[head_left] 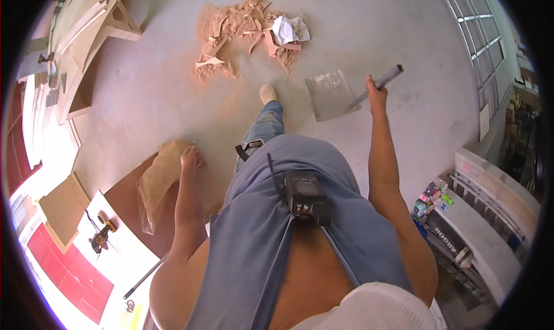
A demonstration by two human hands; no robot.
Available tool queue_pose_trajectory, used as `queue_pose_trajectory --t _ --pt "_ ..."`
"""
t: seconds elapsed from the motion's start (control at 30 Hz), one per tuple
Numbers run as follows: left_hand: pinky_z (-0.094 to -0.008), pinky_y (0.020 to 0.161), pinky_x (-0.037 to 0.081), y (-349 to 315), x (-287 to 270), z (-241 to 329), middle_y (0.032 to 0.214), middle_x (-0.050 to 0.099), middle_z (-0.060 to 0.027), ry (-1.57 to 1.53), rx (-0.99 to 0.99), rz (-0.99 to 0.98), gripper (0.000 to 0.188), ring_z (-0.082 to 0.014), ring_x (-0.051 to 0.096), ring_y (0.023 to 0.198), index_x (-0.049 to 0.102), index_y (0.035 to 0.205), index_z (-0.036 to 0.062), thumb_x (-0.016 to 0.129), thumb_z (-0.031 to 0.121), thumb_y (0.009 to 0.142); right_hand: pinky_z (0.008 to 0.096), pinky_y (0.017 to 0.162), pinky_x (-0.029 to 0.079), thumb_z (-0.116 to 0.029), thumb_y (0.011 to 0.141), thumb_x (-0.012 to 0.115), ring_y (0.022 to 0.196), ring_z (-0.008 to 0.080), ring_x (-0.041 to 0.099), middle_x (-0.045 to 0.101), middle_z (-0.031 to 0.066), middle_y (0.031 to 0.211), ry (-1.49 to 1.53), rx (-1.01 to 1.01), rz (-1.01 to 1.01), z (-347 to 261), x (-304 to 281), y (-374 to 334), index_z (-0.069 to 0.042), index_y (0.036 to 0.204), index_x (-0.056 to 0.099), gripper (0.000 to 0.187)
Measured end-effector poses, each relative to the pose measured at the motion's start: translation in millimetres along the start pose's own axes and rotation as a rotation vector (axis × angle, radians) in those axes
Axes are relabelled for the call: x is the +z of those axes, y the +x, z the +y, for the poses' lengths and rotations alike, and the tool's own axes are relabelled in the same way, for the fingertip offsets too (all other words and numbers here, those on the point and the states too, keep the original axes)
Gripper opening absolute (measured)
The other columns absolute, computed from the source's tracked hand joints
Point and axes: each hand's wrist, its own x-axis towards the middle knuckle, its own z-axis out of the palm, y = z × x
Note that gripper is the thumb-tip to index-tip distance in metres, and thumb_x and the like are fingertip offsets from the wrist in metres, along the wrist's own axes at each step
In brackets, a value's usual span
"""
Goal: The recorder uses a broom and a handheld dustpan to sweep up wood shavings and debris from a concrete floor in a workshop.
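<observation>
Our left fingers (191,154) pinch a plastic bag (154,186), our right (374,90) grip the dustpan handle (390,74), and the far sawdust heap (234,25) seems yet uncollected.

Passage between sawdust (242,18) and dustpan (333,92) — shoe (268,93) standing near.

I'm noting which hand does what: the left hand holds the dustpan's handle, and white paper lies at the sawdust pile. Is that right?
Not quite: the head view shows the right hand holding the handle of the dustpan. The white paper does lie at the sawdust pile.
</observation>
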Motion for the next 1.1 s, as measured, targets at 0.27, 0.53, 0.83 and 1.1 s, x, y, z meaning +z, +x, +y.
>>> queue_pose_trajectory --t 0.27,0.53,0.83,1.1 --pt "-0.0277 0.053 0.048 17 139 67 0.091 0.062 -0.0105 0.293 -0.085 0.074 0.039 -0.0164 0.060 0.067 0.056 0.114 0.0039 0.055 0.030 0.085 0.0275 0.056 0.033 -0.027 0.082 0.063 0.062 0.0080 0.037 0.043 -0.0024 0.061 -0.289 -0.015 -0.369 66 -3 57 -0.006 0.067 0.050 0.029" --pt "-0.0271 0.055 0.048 -18 170 79 0.087 0.061 -0.0074 0.147 0.039 0.230 0.034 -0.0152 0.059 0.067 0.056 0.111 0.0061 0.055 0.029 0.086 0.0344 0.063 0.043 -0.031 0.081 0.061 0.067 0.0196 0.053 0.056 0.0097 0.069 -0.471 -0.152 -0.703 86 25 100 -0.004 0.079 0.055 0.028" --pt "-0.0342 0.058 0.051 -94 198 -46 0.091 0.063 -0.0101 0.287 -0.358 0.182 0.038 -0.0205 0.062 0.069 0.058 0.112 0.0076 0.056 0.032 0.084 0.0358 0.061 0.043 -0.044 0.077 0.063 0.063 0.0237 0.055 0.058 0.0116 0.069 -0.580 -0.190 -0.733 20 50 120 -0.005 0.081 0.058 0.039" --pt "-0.0328 0.062 0.051 -14 183 24 0.093 0.063 -0.0113 0.048 -0.335 0.155 0.042 -0.0195 0.063 0.076 0.055 0.114 0.0038 0.056 0.031 0.083 0.0297 0.060 0.044 -0.036 0.077 0.064 0.061 0.0160 0.055 0.061 0.0073 0.067 -0.575 0.119 -0.600 -31 54 104 -0.002 0.085 0.063 0.035"
